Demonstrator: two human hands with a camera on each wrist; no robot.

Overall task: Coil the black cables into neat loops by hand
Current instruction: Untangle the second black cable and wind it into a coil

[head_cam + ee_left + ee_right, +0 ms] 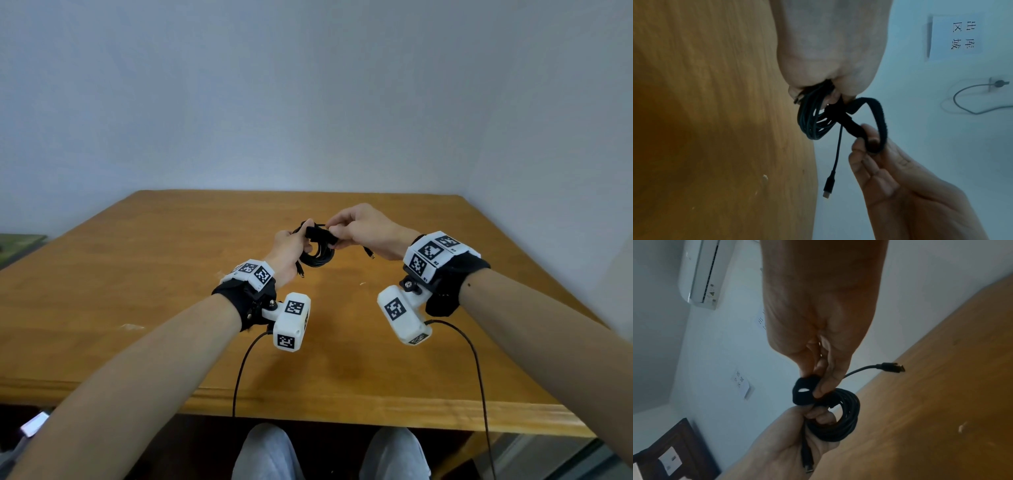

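Note:
A black cable (317, 255) is wound into a small coil (813, 121) (840, 420) and held above the wooden table (171, 274). My left hand (291, 245) (830, 87) (797, 426) grips the coil at its top, fingers curled through the loops. My right hand (346, 229) (869, 144) (818, 382) pinches a black fabric strap (877, 116) (803, 391) that loops round the coil. One plug end (828, 186) (892, 367) hangs free below the right hand. The other plug (301, 273) dangles under the left hand.
The table's front edge (342, 407) is close to my knees (267, 452). Thin camera leads (239, 370) hang from both wrist units. A wall stands behind the table, with an air conditioner (701, 272) and paper signs (962, 35).

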